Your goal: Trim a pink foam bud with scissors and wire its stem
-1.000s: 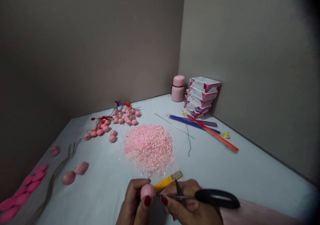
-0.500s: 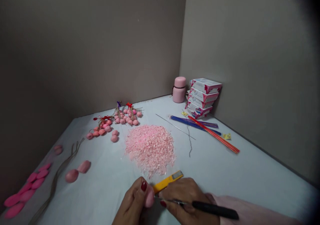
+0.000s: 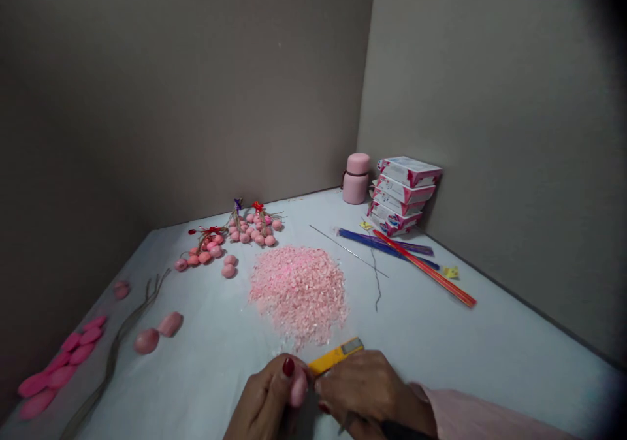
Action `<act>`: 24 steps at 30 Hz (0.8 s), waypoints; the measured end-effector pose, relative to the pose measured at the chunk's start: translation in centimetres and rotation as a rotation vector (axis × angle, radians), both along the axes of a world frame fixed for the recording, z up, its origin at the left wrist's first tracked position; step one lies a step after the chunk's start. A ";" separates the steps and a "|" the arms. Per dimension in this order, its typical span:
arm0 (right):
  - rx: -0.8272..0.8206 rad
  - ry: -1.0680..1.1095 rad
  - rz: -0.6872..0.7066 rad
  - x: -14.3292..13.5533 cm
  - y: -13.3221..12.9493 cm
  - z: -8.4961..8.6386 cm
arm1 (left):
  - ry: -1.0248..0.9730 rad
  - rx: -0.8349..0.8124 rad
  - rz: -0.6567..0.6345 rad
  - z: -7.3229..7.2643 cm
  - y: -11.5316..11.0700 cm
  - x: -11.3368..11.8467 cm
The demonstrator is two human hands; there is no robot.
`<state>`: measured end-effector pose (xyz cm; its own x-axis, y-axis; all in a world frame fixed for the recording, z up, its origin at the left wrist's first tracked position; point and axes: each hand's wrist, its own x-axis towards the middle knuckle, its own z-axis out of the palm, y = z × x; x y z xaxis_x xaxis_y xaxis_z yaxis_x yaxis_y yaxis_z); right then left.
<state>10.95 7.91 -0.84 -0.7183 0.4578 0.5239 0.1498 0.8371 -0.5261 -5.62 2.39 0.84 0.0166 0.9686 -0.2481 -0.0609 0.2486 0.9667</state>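
Pinched between the thumb and fingers of my left hand (image 3: 267,394) is a pink oval piece (image 3: 298,388), near the bottom centre. Just to its right, my right hand (image 3: 375,388) is curled round a dark-handled tool (image 3: 399,429), whose metal part points down and left below the fingers. A yellow cutter (image 3: 336,356) lies beyond my hands, its near end partly hidden behind them. Past it is a heap of pink shavings (image 3: 298,290). Two pink oval pieces (image 3: 147,341) rest left of my hands.
Bright pink ovals (image 3: 61,376) and long brown strands (image 3: 115,355) lie at left. Bundles of pink balls (image 3: 255,228) sit behind the heap. A pink flask (image 3: 356,179), stacked boxes (image 3: 406,192), blue sticks (image 3: 386,247), red sticks (image 3: 426,270) and a thin rod (image 3: 347,251) are at right.
The tool's tip, earlier up against the pink piece, has dropped down and away from it; its handle sits lower. The whole view has shifted slightly.
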 end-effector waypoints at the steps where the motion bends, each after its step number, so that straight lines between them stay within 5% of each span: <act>1: 0.056 0.021 0.033 0.0 0.0 0.0 | -0.044 -0.039 0.001 -0.3 0.1 0.0; 4: -0.235 0.061 -0.073 -0.3 -0.4 0.2 | -0.106 -0.083 0.091 -1.2 0.1 0.1; 9: -0.985 0.216 -0.206 -0.7 -0.9 0.4 | 0.172 0.323 0.297 -1.3 -0.2 0.3; 12: -1.161 0.256 -0.193 -0.9 -0.7 0.1 | 0.347 0.395 0.260 -0.9 -0.5 0.2; 15: -1.097 0.194 -0.191 -0.8 -0.6 0.0 | 0.380 0.357 0.222 -0.6 -0.6 0.0; 21: -0.453 0.061 -0.174 -0.3 -0.9 0.9 | 0.299 0.214 0.032 -0.3 -0.1 -0.2; 24: -0.510 0.078 -0.150 -0.4 -1.1 1.0 | 0.261 0.148 0.014 -0.3 -0.1 -0.1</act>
